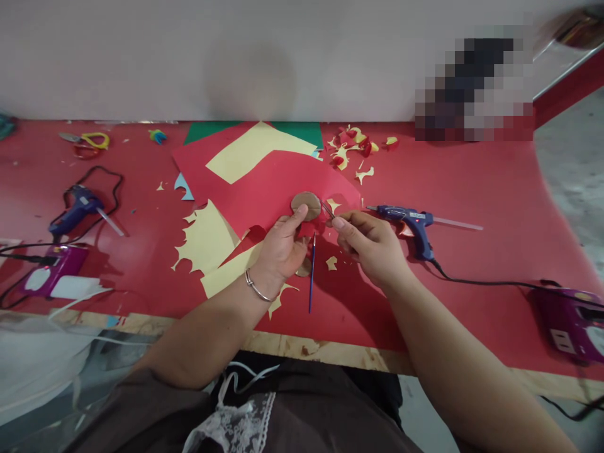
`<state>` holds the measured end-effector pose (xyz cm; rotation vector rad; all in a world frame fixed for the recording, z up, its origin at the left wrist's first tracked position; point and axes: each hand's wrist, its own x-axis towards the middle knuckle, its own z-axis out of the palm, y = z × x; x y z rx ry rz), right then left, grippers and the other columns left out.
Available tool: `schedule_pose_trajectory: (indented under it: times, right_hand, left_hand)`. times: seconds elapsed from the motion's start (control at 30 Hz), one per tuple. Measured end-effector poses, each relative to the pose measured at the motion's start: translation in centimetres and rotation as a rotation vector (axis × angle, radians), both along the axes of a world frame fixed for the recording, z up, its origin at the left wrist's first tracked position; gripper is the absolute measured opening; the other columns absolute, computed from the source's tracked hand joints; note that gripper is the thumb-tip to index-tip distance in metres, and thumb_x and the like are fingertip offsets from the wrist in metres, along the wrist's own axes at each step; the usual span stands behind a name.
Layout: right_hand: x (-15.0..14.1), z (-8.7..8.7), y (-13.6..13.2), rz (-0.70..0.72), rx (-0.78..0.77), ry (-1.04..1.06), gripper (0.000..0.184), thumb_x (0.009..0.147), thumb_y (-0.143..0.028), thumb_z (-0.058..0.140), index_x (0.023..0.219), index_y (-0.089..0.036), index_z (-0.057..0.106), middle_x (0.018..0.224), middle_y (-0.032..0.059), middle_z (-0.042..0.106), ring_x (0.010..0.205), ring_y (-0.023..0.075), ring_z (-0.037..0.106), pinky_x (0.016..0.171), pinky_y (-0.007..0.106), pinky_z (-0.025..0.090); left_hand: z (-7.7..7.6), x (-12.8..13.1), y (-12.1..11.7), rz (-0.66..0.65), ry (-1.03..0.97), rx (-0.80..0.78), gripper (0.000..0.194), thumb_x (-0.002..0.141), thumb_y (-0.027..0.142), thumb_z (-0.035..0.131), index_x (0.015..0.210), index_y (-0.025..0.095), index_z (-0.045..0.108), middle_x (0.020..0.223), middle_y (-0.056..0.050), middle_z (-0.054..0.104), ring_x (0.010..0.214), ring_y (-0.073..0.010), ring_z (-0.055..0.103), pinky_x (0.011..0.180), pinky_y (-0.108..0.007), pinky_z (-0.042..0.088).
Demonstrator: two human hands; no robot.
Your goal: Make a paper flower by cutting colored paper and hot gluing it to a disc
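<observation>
My left hand [285, 248] is closed, its thumb pressing a round brown disc [309, 200] against red paper [268, 189]. In my right hand [368, 242] a thin, dark, pen-like tool [327, 209] is pinched, its tip at the disc's right edge. Which kind of tool it is, I cannot tell. Below the left fingers a second round disc [304, 267] shows in part. Beside it a slim blue paintbrush [311, 277] lies on the table. Cut yellow paper [205, 239] spreads to the left of my left hand.
A blue glue gun [410, 220] lies right of my right hand, its cord running to a purple power box [570, 324]. Another glue gun [78, 207] and scissors [89, 141] are at left. Paper scraps [349, 148] lie near the wall. A blurred area is at upper right.
</observation>
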<state>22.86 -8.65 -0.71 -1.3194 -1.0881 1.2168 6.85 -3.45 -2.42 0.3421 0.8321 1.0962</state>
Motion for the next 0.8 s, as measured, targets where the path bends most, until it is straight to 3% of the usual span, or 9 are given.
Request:
schedule_pose_trajectory:
  times: [0.3, 0.8]
  right_hand:
    - [-0.66, -0.21, 0.24, -0.007, 0.009, 0.084, 0.06, 0.08, -0.078, 0.084, 0.081, -0.024, 0.06, 0.057, -0.008, 0.044, 0.048, 0.0086, 0.032, 0.046, 0.027, 0.024]
    - [-0.9, -0.15, 0.27, -0.011, 0.012, 0.172, 0.058, 0.081, -0.073, 0.086, 0.08, -0.024, 0.055, 0.055, -0.0098, 0.04, 0.047, 0.0075, 0.028, 0.045, 0.026, 0.021]
  left_hand:
    - [-0.11, 0.7, -0.67, -0.033, -0.06, -0.021, 0.012, 0.085, 0.024, 0.094, 0.088, 0.021, 0.083, 0.094, 0.001, 0.084, 0.101, -0.0147, 0.079, 0.106, -0.03, 0.057]
    - [0.12, 0.97, -0.97, -0.021, -0.075, -0.043, 0.011, 0.085, 0.021, 0.094, 0.086, 0.022, 0.083, 0.093, 0.002, 0.085, 0.099, -0.0133, 0.079, 0.103, -0.028, 0.057]
